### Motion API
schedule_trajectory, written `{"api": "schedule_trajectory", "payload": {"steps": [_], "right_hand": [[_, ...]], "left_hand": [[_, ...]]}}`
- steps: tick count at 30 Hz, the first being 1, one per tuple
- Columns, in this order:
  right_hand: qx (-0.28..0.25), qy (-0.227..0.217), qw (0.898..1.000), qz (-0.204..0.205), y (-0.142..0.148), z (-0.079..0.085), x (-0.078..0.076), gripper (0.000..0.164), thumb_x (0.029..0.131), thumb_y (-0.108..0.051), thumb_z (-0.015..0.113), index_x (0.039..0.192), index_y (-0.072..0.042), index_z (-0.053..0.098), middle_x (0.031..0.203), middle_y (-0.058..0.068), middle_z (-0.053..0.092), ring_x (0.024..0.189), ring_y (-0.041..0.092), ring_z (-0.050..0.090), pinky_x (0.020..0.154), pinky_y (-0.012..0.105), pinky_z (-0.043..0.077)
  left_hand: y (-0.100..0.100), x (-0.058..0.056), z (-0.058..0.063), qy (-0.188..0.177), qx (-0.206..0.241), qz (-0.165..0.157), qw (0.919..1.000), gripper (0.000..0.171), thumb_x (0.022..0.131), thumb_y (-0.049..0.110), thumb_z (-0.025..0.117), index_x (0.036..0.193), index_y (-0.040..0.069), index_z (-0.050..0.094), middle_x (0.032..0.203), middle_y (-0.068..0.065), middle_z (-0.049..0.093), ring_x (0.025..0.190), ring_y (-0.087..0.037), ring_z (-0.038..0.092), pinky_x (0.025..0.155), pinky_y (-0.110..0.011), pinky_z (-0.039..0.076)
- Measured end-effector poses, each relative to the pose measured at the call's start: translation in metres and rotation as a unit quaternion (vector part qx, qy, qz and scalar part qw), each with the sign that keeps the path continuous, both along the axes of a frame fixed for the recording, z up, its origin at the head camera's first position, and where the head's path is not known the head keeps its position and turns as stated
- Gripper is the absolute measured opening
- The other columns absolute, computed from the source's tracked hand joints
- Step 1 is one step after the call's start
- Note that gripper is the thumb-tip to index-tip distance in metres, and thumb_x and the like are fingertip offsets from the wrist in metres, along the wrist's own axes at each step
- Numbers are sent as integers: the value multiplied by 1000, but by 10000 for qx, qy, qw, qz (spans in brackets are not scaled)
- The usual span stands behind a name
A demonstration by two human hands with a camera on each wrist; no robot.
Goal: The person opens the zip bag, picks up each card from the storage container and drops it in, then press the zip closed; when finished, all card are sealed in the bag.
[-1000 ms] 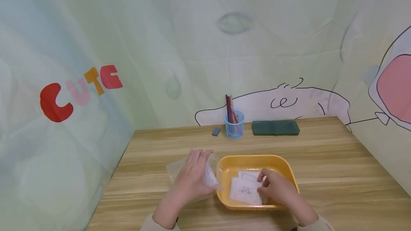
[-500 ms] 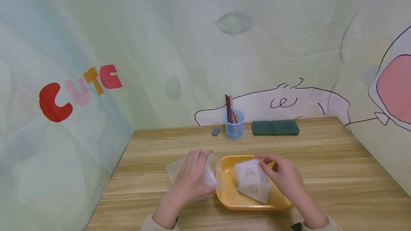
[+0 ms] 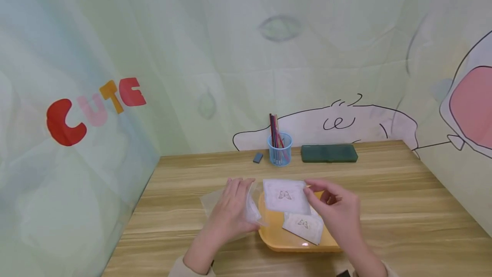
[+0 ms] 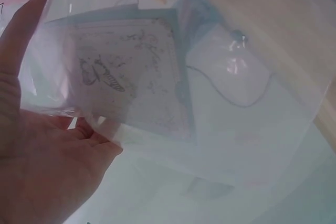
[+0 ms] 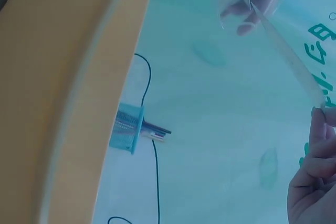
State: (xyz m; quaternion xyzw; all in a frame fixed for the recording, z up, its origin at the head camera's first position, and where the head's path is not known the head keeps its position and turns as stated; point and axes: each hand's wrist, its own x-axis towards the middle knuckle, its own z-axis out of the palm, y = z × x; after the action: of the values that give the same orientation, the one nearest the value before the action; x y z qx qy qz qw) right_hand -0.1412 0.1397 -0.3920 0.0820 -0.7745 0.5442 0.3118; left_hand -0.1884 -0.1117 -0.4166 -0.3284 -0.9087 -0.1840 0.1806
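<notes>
My left hand [image 3: 228, 210] grips a clear plastic bag [image 4: 236, 145] and spreads its mouth toward the tray. Through the film in the left wrist view, a white square packet [image 4: 126, 77] with a butterfly print shows inside. Between thumb and fingers, my right hand [image 3: 340, 208] pinches the edge of another flat white butterfly packet [image 3: 285, 196], held above the tray near the bag's mouth. That packet appears almost edge-on in the right wrist view. One more butterfly packet [image 3: 303, 226] lies in the yellow tray [image 3: 274, 240]; whether others lie beneath it is hidden.
At the back of the wooden table [image 3: 177, 187] stand a blue cup [image 3: 280, 153] of colored pencils, a small blue eraser-like block [image 3: 258, 157] and a dark green flat case [image 3: 329, 153]. A printed curtain [image 3: 200, 54] borders the table behind and at the sides.
My right hand has lifted a packet out of the tray and brought it up and left toward the bag. The left hand has stayed in place with the bag.
</notes>
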Motion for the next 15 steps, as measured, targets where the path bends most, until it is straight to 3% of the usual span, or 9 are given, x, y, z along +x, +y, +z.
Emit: {"api": "schedule_trajectory", "payload": {"steps": [6,15], "right_hand": [[-92,-146,9998,52,-17,13,7,21,73,9,77,87,-5,75,70,1,66,48,12,43,37,20,33],[85,-618,9980,101,-15,-10,-9,17,77,-9,81,89,-20,76,72,-11,66,50,13,47,37,21,34]], "left_hand": [[0,0,0,-133,60,55,9999,111,47,39,94,137,1,40,124,-12,46,120,-25,42,116,-40,11],[1,1,2,-131,-7,95,9999,113,45,40,93,138,3,40,124,-9,46,119,-23,42,116,-40,12]]}}
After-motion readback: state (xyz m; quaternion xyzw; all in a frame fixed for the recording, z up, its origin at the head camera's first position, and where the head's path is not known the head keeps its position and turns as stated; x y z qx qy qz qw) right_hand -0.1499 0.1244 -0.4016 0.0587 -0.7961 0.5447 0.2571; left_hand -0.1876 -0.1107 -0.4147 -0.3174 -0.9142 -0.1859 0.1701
